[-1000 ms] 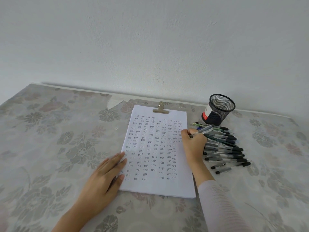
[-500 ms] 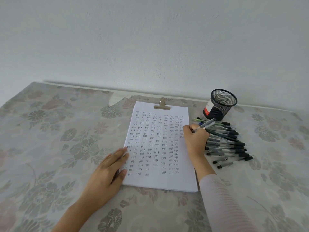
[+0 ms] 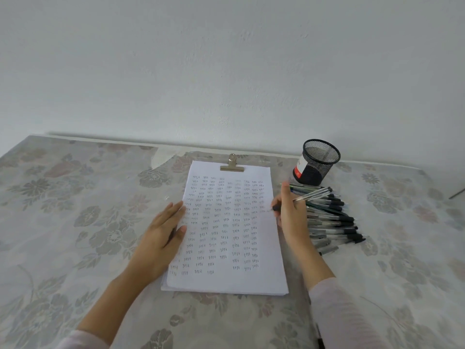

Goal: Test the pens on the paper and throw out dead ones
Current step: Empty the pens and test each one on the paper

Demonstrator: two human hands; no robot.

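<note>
Now the right hand [image 3: 292, 216] pinches a slim clear-plastic pen with a black grip [image 3: 312, 195] low by its tip, at the three o'clock edge of the white clipped paper sheet [image 3: 231, 282]. It looks light, stiff and slick, so that grip section seems the best hold. The left hand [image 3: 161, 235] lies flat, fingers straight, pinning the nine o'clock edge.

looks like a home, a plain room with a table used as a writing spot. floral tablecloth [image 3: 75, 222] over the table, pushed up against a bare white plastered wall [image 3: 226, 71]. some stationery on it: black mesh pen cup [image 3: 318, 162], heap of pens [image 3: 332, 222], sheets of paper [image 3: 226, 280] under a metal clip [image 3: 232, 165]. flowery cloth reads domestic, not office.
</note>
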